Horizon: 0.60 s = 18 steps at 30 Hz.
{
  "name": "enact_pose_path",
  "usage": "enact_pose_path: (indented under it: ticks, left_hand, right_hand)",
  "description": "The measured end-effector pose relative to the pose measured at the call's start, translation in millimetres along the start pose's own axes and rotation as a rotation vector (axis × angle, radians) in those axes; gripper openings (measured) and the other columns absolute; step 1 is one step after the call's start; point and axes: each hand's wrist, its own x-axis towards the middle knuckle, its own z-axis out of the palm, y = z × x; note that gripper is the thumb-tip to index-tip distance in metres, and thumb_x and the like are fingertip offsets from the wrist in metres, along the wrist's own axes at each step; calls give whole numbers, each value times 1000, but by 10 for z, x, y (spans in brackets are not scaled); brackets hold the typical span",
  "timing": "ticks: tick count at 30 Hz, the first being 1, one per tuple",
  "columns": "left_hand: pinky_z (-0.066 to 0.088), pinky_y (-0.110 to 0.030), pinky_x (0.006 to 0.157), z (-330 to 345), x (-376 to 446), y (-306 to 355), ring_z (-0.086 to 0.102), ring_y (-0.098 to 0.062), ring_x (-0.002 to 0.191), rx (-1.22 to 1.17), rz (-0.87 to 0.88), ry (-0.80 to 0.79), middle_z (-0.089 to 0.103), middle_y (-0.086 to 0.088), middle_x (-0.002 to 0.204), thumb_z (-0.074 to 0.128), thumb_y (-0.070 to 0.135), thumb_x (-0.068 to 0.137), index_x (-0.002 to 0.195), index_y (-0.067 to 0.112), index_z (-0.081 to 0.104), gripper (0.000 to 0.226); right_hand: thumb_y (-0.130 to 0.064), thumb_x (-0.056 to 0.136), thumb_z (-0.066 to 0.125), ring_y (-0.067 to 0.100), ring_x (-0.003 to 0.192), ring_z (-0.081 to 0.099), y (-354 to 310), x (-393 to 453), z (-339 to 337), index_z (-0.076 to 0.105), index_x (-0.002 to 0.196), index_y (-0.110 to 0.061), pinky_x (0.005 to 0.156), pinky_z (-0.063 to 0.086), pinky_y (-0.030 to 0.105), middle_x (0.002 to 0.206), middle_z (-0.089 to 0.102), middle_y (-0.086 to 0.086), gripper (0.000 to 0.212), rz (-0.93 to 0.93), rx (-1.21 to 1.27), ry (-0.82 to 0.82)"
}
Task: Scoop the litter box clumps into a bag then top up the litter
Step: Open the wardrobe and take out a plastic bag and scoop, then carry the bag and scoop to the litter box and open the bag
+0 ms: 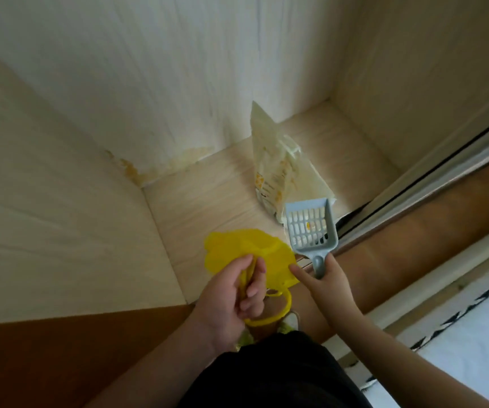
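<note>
Head view: your left hand has its fingers curled round the bunched handles of a thin yellow plastic bag, whose body fans out above your knuckles while one handle loop hangs below the palm. Your right hand grips the handle of a grey-blue slotted plastic litter scoop, index finger stretched out to touch the bag's edge. The scoop's tray is raised, facing you, just in front of a cream printed litter pouch. That pouch stands upright on the pale wood-grain cupboard floor, near the dark sliding-door track.
</note>
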Motion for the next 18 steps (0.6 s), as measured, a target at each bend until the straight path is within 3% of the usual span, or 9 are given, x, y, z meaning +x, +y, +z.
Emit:
enact_pose_path:
  ticks: [3, 6, 8, 12, 18]
  left_hand:
    - [13, -22, 39, 84, -47, -26, 22, -8, 35, 27, -17, -29, 32, 0, 50, 46, 30, 86, 73, 9, 57, 27]
    - [12, -22, 38, 132, -100, 22, 21, -8, 35, 82, -1, -77, 31, 0, 49, 43, 31, 88, 66, 10, 55, 32]
    - [10, -22, 39, 139, -135, 69, 20, -8, 35, 159, 27, -70, 30, 0, 49, 41, 29, 90, 62, 11, 52, 35]
    - [13, -20, 38, 46, -131, 28, 20, -10, 35, 467, 124, 94, 31, -1, 48, 37, 21, 98, 69, 9, 45, 33]
    - [32, -23, 42, -124, -89, -243, 45, -17, 43, 708, 98, 145, 55, -4, 56, 37, 20, 102, 81, 6, 55, 31]
  right_hand:
    - [-30, 76, 78, -1, 78, 61, 96, 16, 11, 56, 94, -27, 67, 46, 20, 87, 67, -10, 29, 7, -4, -2]
    - [-27, 82, 73, 6, 83, 62, 165, -33, -12, 59, 101, -22, 69, 48, 22, 91, 67, -9, 24, 57, 31, 14]
    - [-29, 84, 70, 8, 71, 61, 179, -86, -72, 60, 99, -17, 60, 46, 22, 81, 65, -6, 21, 93, 39, 29]
    - [-29, 91, 61, 8, 38, 41, 144, -222, -270, 59, 94, -7, 36, 34, 21, 52, 46, 1, 23, 214, 168, 31]
    - [-24, 95, 53, 20, 42, 35, 61, -569, -368, 55, 87, -13, 43, 24, 27, 48, 46, 8, 14, 195, 385, -20]
